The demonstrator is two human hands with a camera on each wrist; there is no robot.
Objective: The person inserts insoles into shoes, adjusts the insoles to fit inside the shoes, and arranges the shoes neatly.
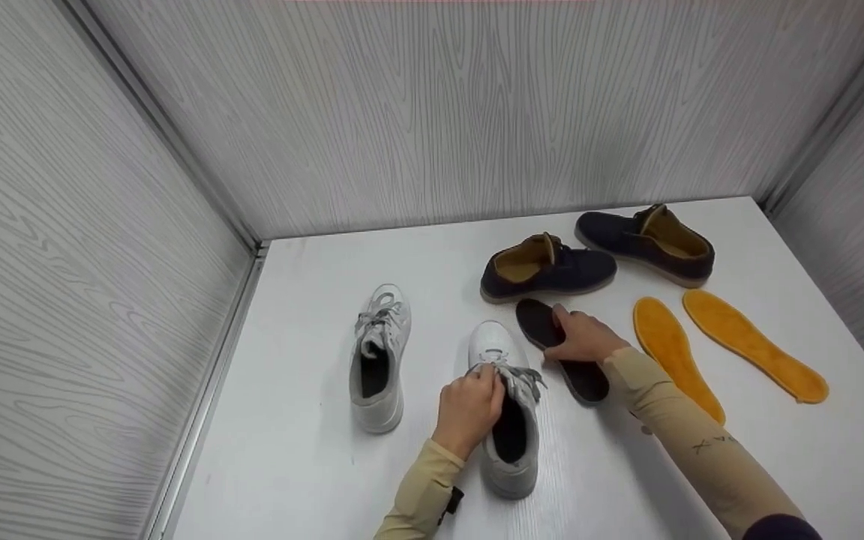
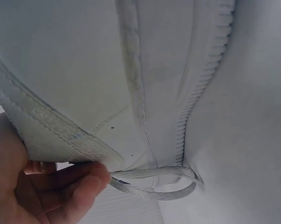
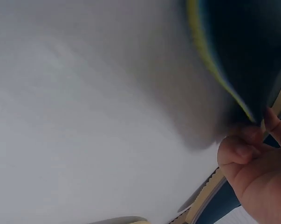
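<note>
My left hand (image 1: pixel 469 405) grips the upper of a white sneaker (image 1: pixel 511 480) by the laces at the front of its opening. The left wrist view shows the curled fingers (image 2: pixel 86 186) at the collar, with a loop of grey lace (image 2: pixel 154 192) beside them. With thumb and fingers on opposite edges, my right hand (image 1: pixel 586 337) holds a dark insole (image 1: pixel 588 382) just right of that sneaker. In the right wrist view the insole (image 3: pixel 245 51) has a yellow-green edge and casts a shadow on the white surface. The fingers on its far side are partly hidden.
A second white sneaker (image 1: pixel 378 412) stands to the left. Two navy shoes, a nearer one (image 1: pixel 578 270) and a farther one (image 1: pixel 679 259), sit at the back right. Two orange insoles, one (image 1: pixel 668 349) beside my right forearm and one (image 1: pixel 754 345) farther right, lie on the table (image 1: pixel 289 315).
</note>
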